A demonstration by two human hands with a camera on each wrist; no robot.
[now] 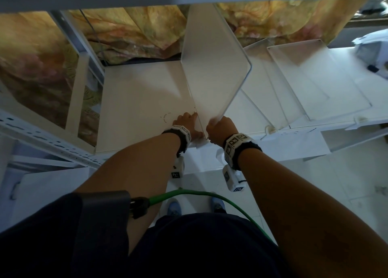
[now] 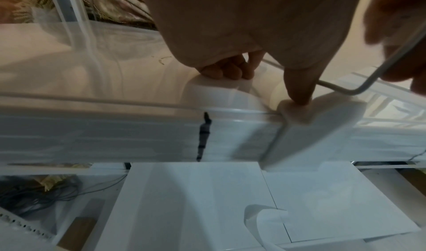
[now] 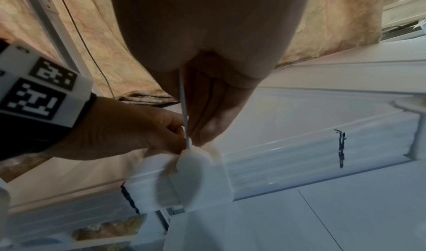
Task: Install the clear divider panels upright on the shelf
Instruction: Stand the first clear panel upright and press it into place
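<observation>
A clear divider panel (image 1: pixel 214 68) stands upright on the white shelf (image 1: pixel 138 101), tilted slightly to the right. My right hand (image 1: pixel 218 126) pinches its near lower corner; in the right wrist view its fingers (image 3: pixel 207 120) close on the panel's thin edge (image 3: pixel 183 100). My left hand (image 1: pixel 188 123) sits at the panel's foot on the left side, fingers curled on the shelf. Its thumb (image 2: pixel 297 91) presses down on a white clip (image 2: pixel 311 131) that hooks over the shelf's front lip. The same clip (image 3: pixel 196 173) shows below both hands in the right wrist view.
Two more clear panels (image 1: pixel 315 76) (image 1: pixel 262 84) stand upright further right on the shelf. A patterned curtain (image 1: pixel 126 32) hangs behind it. A perforated metal upright (image 1: pixel 42 135) is at the left. White tiled floor and a green cable (image 1: pixel 210 193) lie below.
</observation>
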